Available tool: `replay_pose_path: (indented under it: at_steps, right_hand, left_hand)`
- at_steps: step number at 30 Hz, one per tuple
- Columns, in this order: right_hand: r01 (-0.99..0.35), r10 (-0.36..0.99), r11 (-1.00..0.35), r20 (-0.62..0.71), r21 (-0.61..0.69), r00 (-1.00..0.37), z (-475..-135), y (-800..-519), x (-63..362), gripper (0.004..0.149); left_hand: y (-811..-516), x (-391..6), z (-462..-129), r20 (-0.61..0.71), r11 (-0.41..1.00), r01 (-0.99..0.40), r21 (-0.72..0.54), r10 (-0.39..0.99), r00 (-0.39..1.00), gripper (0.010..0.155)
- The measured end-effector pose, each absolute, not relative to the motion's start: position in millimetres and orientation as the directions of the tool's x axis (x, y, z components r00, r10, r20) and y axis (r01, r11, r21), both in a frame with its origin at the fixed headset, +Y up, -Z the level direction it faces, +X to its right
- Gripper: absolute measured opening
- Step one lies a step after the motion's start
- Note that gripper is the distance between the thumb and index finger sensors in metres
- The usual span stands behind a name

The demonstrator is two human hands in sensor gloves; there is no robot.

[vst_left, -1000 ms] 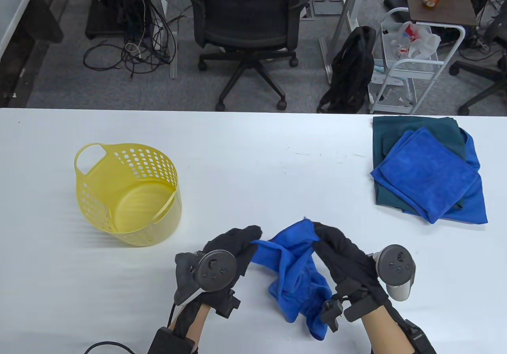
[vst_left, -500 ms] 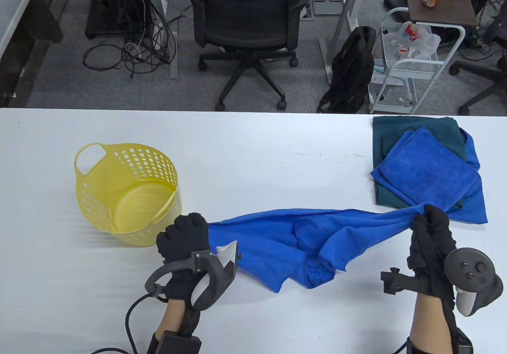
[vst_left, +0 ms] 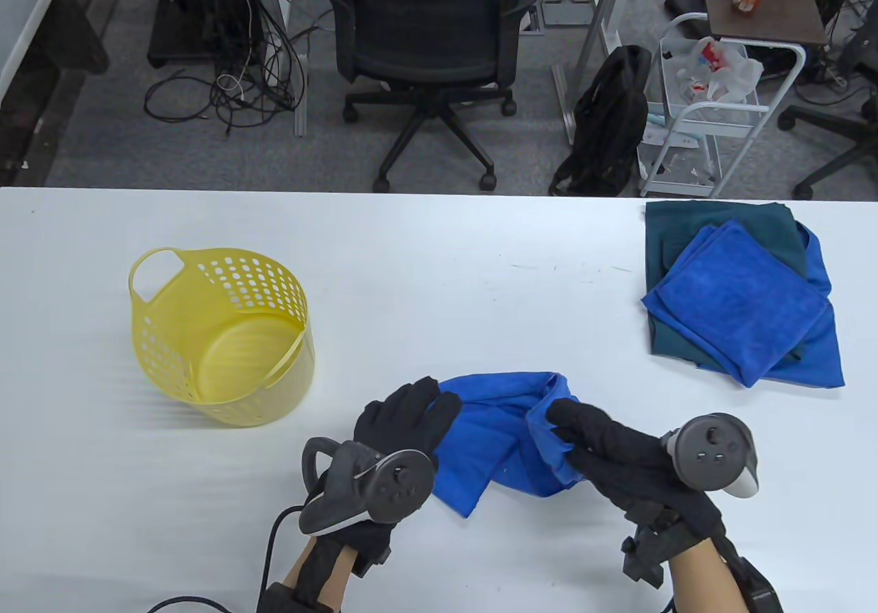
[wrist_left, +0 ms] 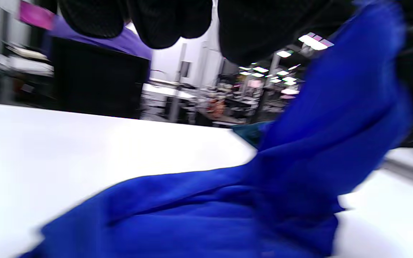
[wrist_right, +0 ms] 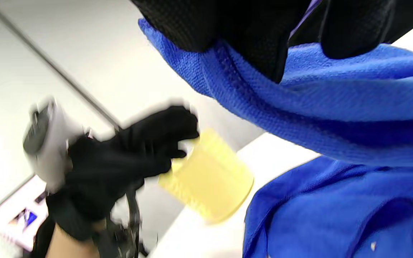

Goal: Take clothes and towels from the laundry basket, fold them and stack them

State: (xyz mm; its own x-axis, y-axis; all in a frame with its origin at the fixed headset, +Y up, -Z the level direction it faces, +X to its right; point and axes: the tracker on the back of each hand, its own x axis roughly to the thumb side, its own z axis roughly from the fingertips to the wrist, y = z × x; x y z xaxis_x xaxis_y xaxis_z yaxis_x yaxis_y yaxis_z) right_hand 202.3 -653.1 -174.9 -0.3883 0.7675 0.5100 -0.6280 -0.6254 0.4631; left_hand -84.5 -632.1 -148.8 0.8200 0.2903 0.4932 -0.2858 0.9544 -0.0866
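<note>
the blue microfibre towel [vst_left: 504,438] lies bunched on the white table [vst_left: 439,263] near its front edge, between the two gloved hands and to the right of the yellow laundry basket [vst_left: 219,335], which looks emptied. the right hand [vst_left: 603,445] pinches a raised fold of the towel, its fingers curled over the cloth in the right wrist view. the left hand [vst_left: 405,424] sits at the towel's left edge; its fingers look fairly straight, and i cannot tell whether they hold the cloth or only rest on it. this looks like the folding of the last piece. next, the towel wants its edges matched and flattened, then a carry to the folded stack [vst_left: 741,297] at the far right, well apart.
</note>
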Motion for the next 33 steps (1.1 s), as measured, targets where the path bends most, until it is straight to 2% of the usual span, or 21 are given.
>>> replay_pose_path:
  at_steps: [4,5,7,8,9,11,12,13,14,15,16,18,20,21,23,25,27,29,30,31,33]
  right_hand:
    - [-0.572,0.730,-0.664,0.584,0.482,-0.355,-164.7,-653.9,170.5,0.057]
    - [-0.569,0.735,-0.658,0.583,0.493,-0.345,-163.3,-654.0,166.6,0.056]
    - [-0.574,0.737,-0.657,0.576,0.488,-0.354,-162.0,-655.0,161.8,0.053]
    - [-0.566,0.728,-0.671,0.568,0.478,-0.384,-163.1,-657.5,161.5,0.051]
    - [-0.563,0.722,-0.683,0.551,0.466,-0.419,-164.8,-660.5,163.3,0.054]
    - [-0.651,0.705,-0.697,0.452,0.301,-0.546,-169.0,-667.4,171.0,0.053]
    - [-0.672,0.663,-0.727,0.397,0.140,-0.635,-171.9,-671.1,177.2,0.055]
    - [-0.663,0.632,-0.746,0.376,0.057,-0.678,-173.1,-672.8,181.2,0.054]
    - [-0.636,0.592,-0.772,0.379,0.014,-0.711,-175.3,-673.4,184.7,0.050]
    - [-0.606,0.575,-0.794,0.382,0.047,-0.724,-177.1,-674.1,188.2,0.048]
    - [-0.608,0.591,-0.789,0.374,0.083,-0.715,-177.4,-674.4,188.9,0.043]
    - [-0.568,0.606,-0.793,0.384,0.221,-0.696,-179.3,-675.9,186.9,0.031]
    - [-0.401,0.515,-0.847,0.354,0.349,-0.781,-180.9,-681.6,182.2,0.030]
    - [-0.316,0.441,-0.880,0.362,0.355,-0.821,-182.3,-686.4,179.9,0.029]
    - [-0.250,0.362,-0.912,0.355,0.325,-0.862,-185.3,-693.6,178.8,0.030]
    - [-0.273,0.376,-0.909,0.336,0.316,-0.864,-188.6,-697.9,181.3,0.030]
    - [-0.314,0.427,-0.883,0.316,0.350,-0.847,-191.3,-700.3,185.4,0.031]
    - [-0.349,0.471,-0.857,0.303,0.378,-0.829,-192.8,-702.0,190.4,0.033]
    - [-0.357,0.484,-0.850,0.307,0.388,-0.819,-192.7,-702.1,191.7,0.035]
    - [-0.363,0.507,-0.836,0.327,0.411,-0.798,-192.2,-701.8,193.0,0.038]
    - [-0.397,0.570,-0.803,0.376,0.444,-0.731,-189.4,-700.3,193.1,0.046]
  left_hand:
    - [-638.7,-77.5,-144.9,0.589,0.827,-0.531,-0.184,0.526,0.614,0.101]
    - [-642.8,-73.8,-145.9,0.599,0.791,-0.572,-0.215,0.570,0.563,0.099]
    - [-650.8,-68.1,-148.2,0.538,0.732,-0.645,-0.219,0.642,0.546,0.073]
    - [-653.6,-70.2,-149.1,0.493,0.713,-0.684,-0.155,0.656,0.572,0.052]
    - [-655.1,-72.3,-150.0,0.493,0.703,-0.701,-0.122,0.656,0.572,0.043]
    - [-657.0,-78.6,-154.0,0.473,0.689,-0.718,-0.097,0.667,0.575,0.042]
    - [-658.7,-83.0,-157.1,0.445,0.652,-0.750,-0.108,0.707,0.550,0.042]
    - [-660.5,-85.2,-159.2,0.420,0.613,-0.778,-0.135,0.747,0.515,0.043]
    - [-662.7,-86.3,-161.5,0.395,0.583,-0.795,-0.170,0.779,0.487,0.043]
    - [-664.7,-86.5,-162.9,0.369,0.595,-0.788,-0.160,0.776,0.511,0.044]
    - [-665.9,-86.2,-164.1,0.361,0.635,-0.762,-0.130,0.746,0.560,0.044]
    - [-672.7,-84.5,-170.5,0.369,0.820,-0.569,-0.063,0.549,0.750,0.046]
    - [-688.4,-77.5,-179.3,0.403,0.944,-0.273,-0.185,0.326,0.855,0.053]
    - [-700.0,-72.7,-182.8,0.452,0.949,-0.086,-0.304,0.223,0.864,0.059]
    - [-720.9,-64.1,-185.3,0.517,0.890,0.126,-0.438,0.135,0.845,0.070]
    - [-739.6,-56.8,-184.6,0.531,0.859,0.242,-0.451,0.041,0.846,0.080]
    - [-751.7,-53.2,-185.5,0.526,0.835,0.337,-0.434,-0.069,0.848,0.082]
    - [-750.3,-58.1,-189.1,0.496,0.891,0.263,-0.370,-0.049,0.867,0.050]
    - [-746.4,-62.5,-190.5,0.484,0.923,0.169,-0.346,0.021,0.875,0.046]
    - [-738.1,-70.6,-193.1,0.450,0.938,-0.013,-0.346,0.178,0.875,0.045]
    - [-723.5,-83.5,-192.6,0.369,0.878,-0.301,-0.373,0.438,0.820,0.044]
